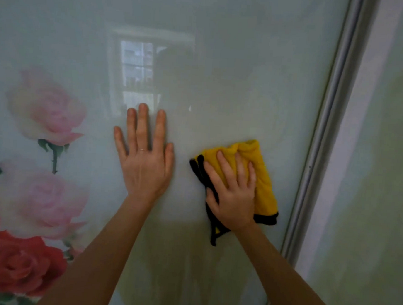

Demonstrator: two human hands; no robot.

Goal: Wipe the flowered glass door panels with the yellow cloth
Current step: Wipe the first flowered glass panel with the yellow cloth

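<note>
Left hand: my left hand [145, 163] lies flat on the glass door panel [224, 71], fingers [142, 125] spread and released, holding nothing
Right hand: my right hand [233, 192] presses the yellow cloth [262, 179] against the same panel, fingers straight over it, not curled round it
Cloth: folded, black-edged, on the plain glass near the metal frame strip [324, 136], apart from my left hand
Risk, prints: my bare left palm may smear glass I mean to clean
Risk, slip: under flat pressure alone the cloth could slide out and drop; its loose black edge hangs below my wrist
Around: printed roses [47, 110] at the left, a window reflection [136, 70] above my left hand, a second panel [384, 163] beyond the strip
In the way: my left hand sits in the cloth's path toward the roses; the strip bounds it on the right
</note>
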